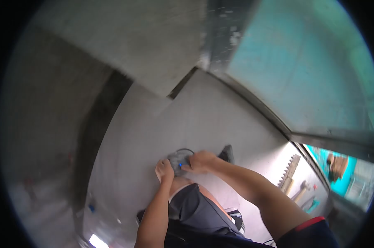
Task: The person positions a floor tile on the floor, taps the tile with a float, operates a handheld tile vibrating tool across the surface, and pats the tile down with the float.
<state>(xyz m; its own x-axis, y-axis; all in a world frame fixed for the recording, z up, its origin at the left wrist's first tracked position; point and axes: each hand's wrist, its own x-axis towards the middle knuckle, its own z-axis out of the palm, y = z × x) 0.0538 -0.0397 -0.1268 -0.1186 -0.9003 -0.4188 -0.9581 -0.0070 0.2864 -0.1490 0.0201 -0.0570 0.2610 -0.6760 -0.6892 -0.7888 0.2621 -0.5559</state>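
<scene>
A grey, rounded object (178, 159) with a small bright blue spot is between my hands, just beyond my knees. What kind of thing it is cannot be made out through the blur. My left hand (164, 170) grips its left side with bent fingers. On the other side, my right hand (200, 161) has its fingers curled against it, near the blue spot. A thin dark cord or strap (186, 150) loops over its far edge. Right of my right hand, a dark object (227, 154) rests on the grey floor (154, 124).
To the right lie a notched trowel (289, 170), a wooden-handled hammer (303, 189) and a turquoise-handled tool (313, 205). A turquoise panel (298, 74) in a metal frame bounds the upper right. A grey slab (145, 49) overhangs the upper left. A shoe (238, 221) is by my leg.
</scene>
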